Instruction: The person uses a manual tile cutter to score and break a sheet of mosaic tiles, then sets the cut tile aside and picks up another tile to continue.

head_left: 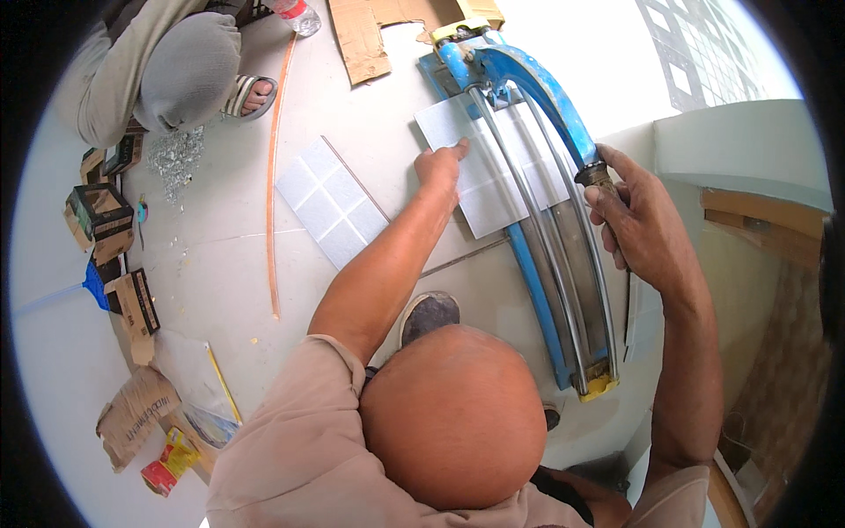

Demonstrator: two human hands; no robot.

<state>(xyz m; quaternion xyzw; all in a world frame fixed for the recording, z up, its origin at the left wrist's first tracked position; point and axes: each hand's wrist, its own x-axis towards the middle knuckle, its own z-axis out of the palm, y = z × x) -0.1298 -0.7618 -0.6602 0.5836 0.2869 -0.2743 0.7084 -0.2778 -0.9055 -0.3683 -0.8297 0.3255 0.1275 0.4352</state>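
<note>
My left hand (440, 167) grips the left edge of a light grey tile (486, 189), its thumb on top and its other fingers mostly hidden. The tile lies under the two steel rails of a blue manual tile cutter (539, 282). My right hand (638, 216) is wrapped round the dark grip (597, 179) at the end of the cutter's curved blue lever (550, 88). Left of the cutter, a second tile (330, 201) with pale grid lines lies on the floor, next to my left forearm.
Another person's sandalled foot (253, 95) and grey-clad knee (189, 75) are at the upper left. A long orange strip (280, 176) lies on the floor. Cardboard (359, 44) and a plastic bottle (302, 18) are at the far side. Small black boxes (99, 211) line the left wall.
</note>
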